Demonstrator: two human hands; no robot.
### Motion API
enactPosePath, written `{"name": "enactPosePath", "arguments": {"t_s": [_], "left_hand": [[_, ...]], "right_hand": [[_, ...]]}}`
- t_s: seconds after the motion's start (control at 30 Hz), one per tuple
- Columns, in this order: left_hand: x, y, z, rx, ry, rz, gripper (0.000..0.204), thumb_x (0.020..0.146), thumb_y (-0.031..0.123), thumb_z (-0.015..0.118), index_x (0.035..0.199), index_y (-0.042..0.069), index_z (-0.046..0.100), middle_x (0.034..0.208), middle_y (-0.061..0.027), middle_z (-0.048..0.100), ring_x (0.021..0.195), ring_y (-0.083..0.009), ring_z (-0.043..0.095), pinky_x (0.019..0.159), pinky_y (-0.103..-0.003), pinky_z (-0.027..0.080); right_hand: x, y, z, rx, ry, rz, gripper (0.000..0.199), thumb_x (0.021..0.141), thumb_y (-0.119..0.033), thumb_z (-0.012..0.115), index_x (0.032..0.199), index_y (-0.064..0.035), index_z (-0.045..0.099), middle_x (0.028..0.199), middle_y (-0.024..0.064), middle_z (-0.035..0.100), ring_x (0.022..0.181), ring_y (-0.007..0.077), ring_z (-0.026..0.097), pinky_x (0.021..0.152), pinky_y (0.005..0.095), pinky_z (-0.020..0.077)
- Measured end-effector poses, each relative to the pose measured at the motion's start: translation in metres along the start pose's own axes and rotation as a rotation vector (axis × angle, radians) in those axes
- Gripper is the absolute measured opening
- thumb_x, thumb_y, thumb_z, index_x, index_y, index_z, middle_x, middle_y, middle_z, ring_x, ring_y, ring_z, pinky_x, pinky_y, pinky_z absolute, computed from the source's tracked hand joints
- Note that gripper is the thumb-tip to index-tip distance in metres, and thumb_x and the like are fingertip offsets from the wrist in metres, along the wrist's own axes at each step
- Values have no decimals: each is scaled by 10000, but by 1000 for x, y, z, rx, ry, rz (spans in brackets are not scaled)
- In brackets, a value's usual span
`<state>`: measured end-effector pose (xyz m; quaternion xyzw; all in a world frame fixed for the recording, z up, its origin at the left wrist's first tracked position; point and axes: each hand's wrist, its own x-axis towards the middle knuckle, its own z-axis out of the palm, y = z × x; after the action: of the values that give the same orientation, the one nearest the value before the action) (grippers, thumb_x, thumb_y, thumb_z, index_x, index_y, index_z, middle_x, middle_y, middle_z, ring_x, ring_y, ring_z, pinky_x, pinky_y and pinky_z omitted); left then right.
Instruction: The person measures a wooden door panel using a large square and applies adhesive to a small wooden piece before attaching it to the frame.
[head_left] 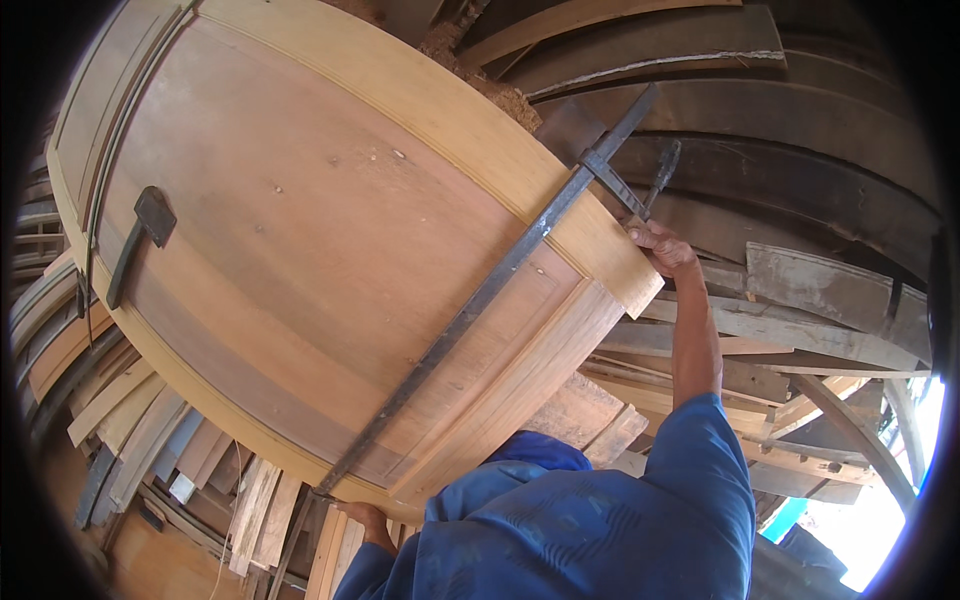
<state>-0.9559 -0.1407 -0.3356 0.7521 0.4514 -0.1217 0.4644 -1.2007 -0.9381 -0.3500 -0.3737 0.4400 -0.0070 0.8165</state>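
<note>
Hands were seen at opposite edges of a big wooden door panel (300, 230) in the head view, and the panel was tilted across most of the picture, its pale frame rails wrapped around a flat reddish-brown centre board. A long dark metal bar clamp (480, 295) was laid diagonally over the panel's face, from the lower edge up past the upper right corner. Up there, the right hand (662, 250) was pressed against the corner of the frame rail, fingers curled over the wood just beside the clamp's sliding head (612, 180) and its screw handle (662, 172); whether the metal itself was gripped could not be told. Down below, the left hand (362, 518) was tucked under the panel's lower edge, right where the foot of the bar ended, fingers bent against the underside, though how firmly it was closed could not be told. Blue sleeves (640, 500) were seen on both forearms, rising from the bottom of the picture. Over on the far left edge of the panel, a second dark clamp jaw (150, 225) was hooked onto the rail. Stacks of rough planks (150, 420) were piled beneath and to the left, and weathered grey boards (820, 290) were stacked behind on the right.
</note>
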Motion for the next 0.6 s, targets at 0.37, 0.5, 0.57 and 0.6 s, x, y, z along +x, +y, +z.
{"name": "enactPosePath", "arguments": {"t_s": [0.37,0.5,0.57,0.6], "left_hand": [[12,-11,-9,220,33,75,453,1065,345,333,1258,-20,518,1176,-187,642,1013,-334,647,870,-391,524],[1,-10,0,339,161,157,472,1067,346,323,1255,-49,501,1169,-225,634,1010,-355,643,874,-410,516],[12,-12,-8,271,202,127,481,1068,352,312,1243,-55,501,1168,-238,630,1011,-363,640,873,-421,514],[16,-13,-11,210,201,84,483,1068,354,309,1236,-55,504,1169,-242,627,1012,-365,638,870,-427,513]], "right_hand": [[2,10,0,-229,194,-24,606,870,-375,755,1306,-10,546,1193,70,633,1086,154,595,931,330,490],[-15,-8,12,30,-48,-17,689,830,-441,783,1300,1,539,1198,75,636,1096,160,595,958,332,475],[-7,11,-6,5,-16,-47,740,813,-463,789,1319,5,520,1213,79,631,1102,165,593,969,330,469],[-5,14,-8,-11,6,-65,765,804,-474,792,1328,7,511,1221,81,629,1105,167,593,975,328,465]]}}
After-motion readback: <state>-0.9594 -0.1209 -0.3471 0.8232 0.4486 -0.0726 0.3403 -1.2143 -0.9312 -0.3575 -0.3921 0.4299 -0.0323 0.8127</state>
